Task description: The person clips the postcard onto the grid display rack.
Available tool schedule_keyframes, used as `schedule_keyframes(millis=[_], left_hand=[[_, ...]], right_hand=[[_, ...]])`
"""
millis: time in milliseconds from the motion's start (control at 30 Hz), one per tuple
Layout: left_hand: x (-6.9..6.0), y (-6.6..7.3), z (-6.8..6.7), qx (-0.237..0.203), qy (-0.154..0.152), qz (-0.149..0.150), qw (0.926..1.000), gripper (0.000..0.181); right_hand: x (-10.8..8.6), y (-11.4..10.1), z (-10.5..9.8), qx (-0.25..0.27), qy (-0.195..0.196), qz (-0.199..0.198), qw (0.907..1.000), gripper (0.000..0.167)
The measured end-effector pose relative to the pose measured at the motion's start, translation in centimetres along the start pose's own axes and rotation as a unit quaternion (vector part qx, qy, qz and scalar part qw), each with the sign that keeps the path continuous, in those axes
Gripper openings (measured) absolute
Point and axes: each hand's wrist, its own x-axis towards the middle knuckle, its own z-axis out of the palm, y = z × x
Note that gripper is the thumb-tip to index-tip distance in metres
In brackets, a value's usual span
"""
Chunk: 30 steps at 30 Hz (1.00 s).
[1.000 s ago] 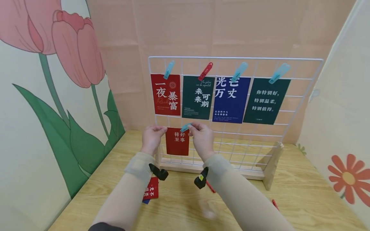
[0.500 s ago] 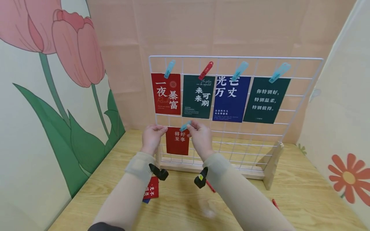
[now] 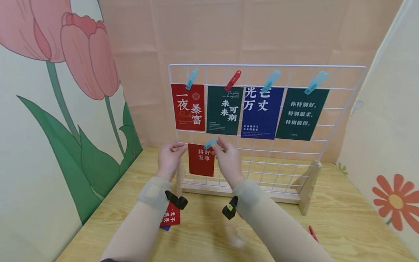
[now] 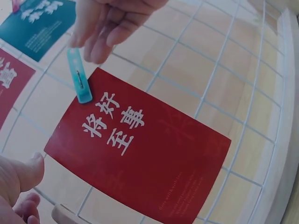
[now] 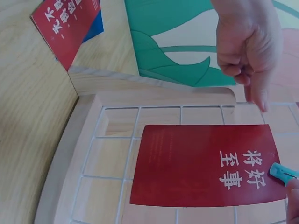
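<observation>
On the white wire grid (image 3: 262, 154), a small red card (image 3: 201, 165) with white characters hangs below the top row of cards. A turquoise clip (image 4: 78, 77) bites its upper edge near one corner. My right hand (image 3: 229, 160) pinches the free end of this clip between thumb and fingertips; in the right wrist view only the thumb (image 5: 293, 198) shows at the edge. Just left of the card, my left hand (image 3: 168, 160) is held with thumb and forefinger extended. The right wrist view shows a gap between this left hand (image 5: 252, 51) and the card.
Along the grid's top row hang a red card (image 3: 187, 116), a green one (image 3: 216, 125), a blue one (image 3: 258, 120) and another green one (image 3: 299, 129), each clipped. Loose cards (image 5: 70, 23) lie on the wooden table. A red clip (image 3: 312, 233) lies at the right.
My left hand has drawn back a little to the left, off the card's corner. My right hand stays at the clip, nearly unmoved. The red card hangs where it was.
</observation>
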Motion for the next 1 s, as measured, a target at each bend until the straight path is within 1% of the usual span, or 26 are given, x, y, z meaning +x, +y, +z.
schedule_keyframes(millis=[200,300,433,533,700,800,1000], left_hand=[[-1.3,-0.6,-0.4,-0.029,0.015,0.009,0.9994,0.029],[-2.0,-0.9,-0.6,-0.031,0.013,0.001,0.9994,0.031],[-3.0,-1.5,-0.5,-0.029,-0.009,-0.008,0.9995,0.031],[-4.0,-2.0,-0.4,-0.038,-0.025,-0.005,0.9990,0.030],[-5.7,-3.2,0.2,-0.048,-0.042,-0.010,0.9979,0.030],[-6.7,-3.9,0.7,-0.051,-0.058,-0.013,0.9969,0.031],[-8.4,-4.9,1.7,-0.039,-0.080,-0.023,0.9958,0.024]], right_hand=[[-1.3,0.8,-0.9,-0.015,0.025,-0.023,0.9993,0.039],[-1.9,1.2,-1.4,-0.021,0.032,-0.028,0.9989,0.035],[-2.6,2.0,-2.1,-0.026,0.028,-0.032,0.9987,0.034],[-3.1,2.5,-2.6,-0.033,0.020,-0.031,0.9988,0.033],[-4.1,3.3,-3.5,-0.061,0.005,-0.007,0.9981,0.032],[-4.8,3.9,-4.1,-0.071,-0.001,0.011,0.9974,0.031],[-5.8,5.2,-5.0,-0.088,-0.002,0.016,0.9960,0.031]])
